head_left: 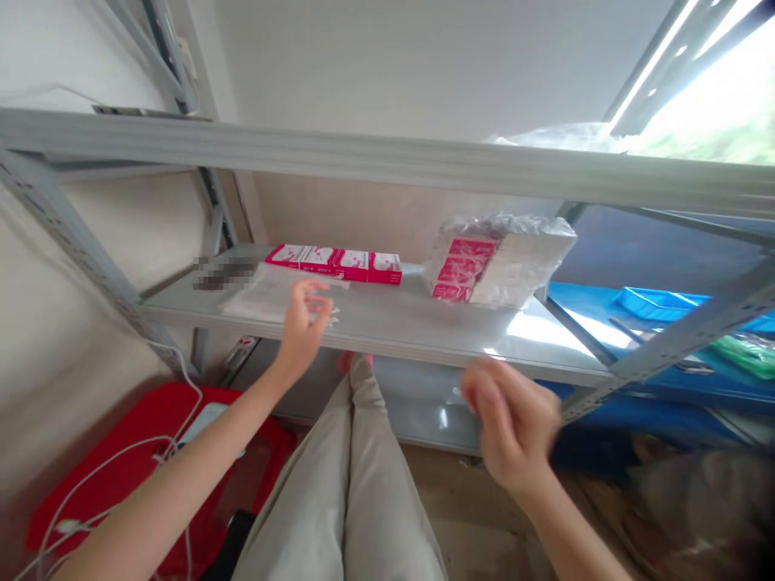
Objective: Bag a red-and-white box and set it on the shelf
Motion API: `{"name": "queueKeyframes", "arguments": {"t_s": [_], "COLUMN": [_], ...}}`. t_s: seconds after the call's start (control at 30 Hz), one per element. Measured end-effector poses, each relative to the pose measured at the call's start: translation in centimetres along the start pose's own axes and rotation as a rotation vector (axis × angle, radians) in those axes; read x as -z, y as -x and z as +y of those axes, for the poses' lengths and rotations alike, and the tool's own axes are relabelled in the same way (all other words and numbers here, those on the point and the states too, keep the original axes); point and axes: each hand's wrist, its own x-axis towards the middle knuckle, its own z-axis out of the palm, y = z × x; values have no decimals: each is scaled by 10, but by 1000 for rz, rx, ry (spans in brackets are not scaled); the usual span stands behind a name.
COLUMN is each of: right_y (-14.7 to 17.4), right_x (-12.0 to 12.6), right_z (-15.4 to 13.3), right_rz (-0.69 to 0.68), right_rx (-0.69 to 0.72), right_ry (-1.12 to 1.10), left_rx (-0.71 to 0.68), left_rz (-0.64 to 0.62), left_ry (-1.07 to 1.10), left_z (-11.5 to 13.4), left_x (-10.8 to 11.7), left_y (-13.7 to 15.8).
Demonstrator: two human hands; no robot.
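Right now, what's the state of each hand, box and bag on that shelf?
left hand: open, fingers spread, over the clear flat bag
right hand: blurred, empty as far as visible, below the shelf edge
clear flat bag: lying flat on the shelf
red boxes: closed, in a row, lying flat
wrapped pack: in plastic wrap, resting tilted on the shelf

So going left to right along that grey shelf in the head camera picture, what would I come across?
Flat clear plastic bag with the left hand reaching over it → row of red and white boxes at the back → plastic-wrapped bundle of more red and white packs. The right hand hangs blurred in front of the shelf, touching nothing.
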Motion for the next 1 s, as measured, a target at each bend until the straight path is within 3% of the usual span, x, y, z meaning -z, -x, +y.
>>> {"name": "queueKeyframes", "arguments": {"t_s": [0.07,0.17,0.33,0.43,0.57,1.0], "right_y": [-6,-22,-54,-68,-71,-71], "right_x": [-15,-65,-169,-205,-219,-223], "right_z": [21,63,114,126,139,145], "right_rz": [-202,-428,-565,-665,-767,-665], "right_rx": [87,131,21,-9,-12,-93], "right_ry": [-2,41,176,308,394,305], "left_rx": [41,-6,-20,86,187,147], "left_rz": [-200,-426,-415,-424,-427,-463], "left_ry": [-129,-396,-596,-579,-561,-467], "left_z": [-27,-62,-94,-110,-131,-141], "left_x": [-24,-61,-122,-156,-177,-176], "left_y": [14,18,-19,-31,-27,-25]}}
